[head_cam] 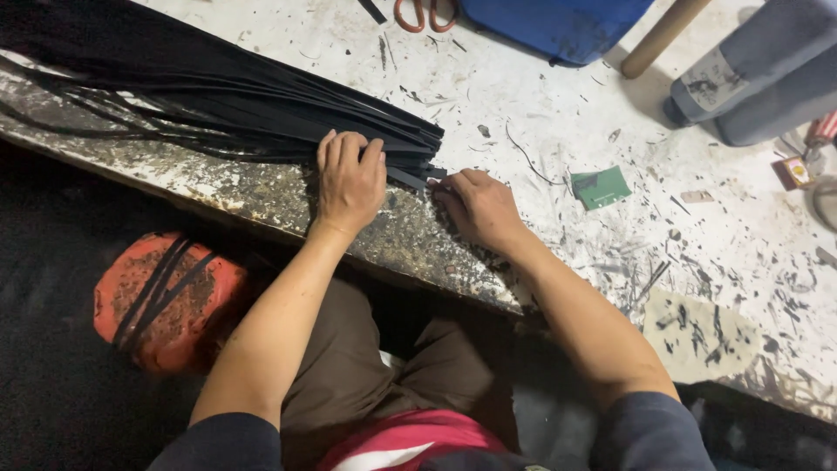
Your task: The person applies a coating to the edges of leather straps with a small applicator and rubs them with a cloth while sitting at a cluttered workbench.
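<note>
1. The left hand lies flat, palm down, on the near end of a bundle of black strips; its fingers are spread over the strips and press on them rather than close around anything.
2. The right hand rests on the table just beside the bundle's cut end, fingers curled, with the fingertips pinching the end of one strip that sticks out (how firmly, the view does not show).
3. The strips lie across the table's front edge, fanning away to the upper left, their squared-off end pointing toward the right hand.
4. The table top is white, scuffed and littered with dark slivers; its near edge is worn and stained.
5. A small green card lies on the table to the right of the right hand, apart from it.
6. Orange-handled scissors and a blue container sit at the far edge.
7. Below the table, a battered red stool has a few loose strips draped over it.
</note>
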